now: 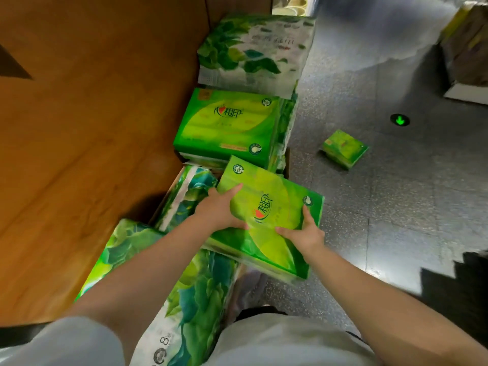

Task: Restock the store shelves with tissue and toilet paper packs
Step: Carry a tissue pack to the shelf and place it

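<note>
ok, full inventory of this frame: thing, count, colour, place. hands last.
held tissue pack: 1, bright green, centre, tilted, between both hands
flat tissue pack: 1, bright green, just beyond the held one, on top of the pile
leaf-print packs: at least 4, green, teal and white, in a row along the panel from far to near
small pack: 1, green, alone on the floor, right
wooden panel: 1, orange-brown, left
floor: dark grey speckled, right
arrow marker: 1, glowing green, on the floor
left hand: grips the held pack's left edge
right hand: grips its near right edge
</note>
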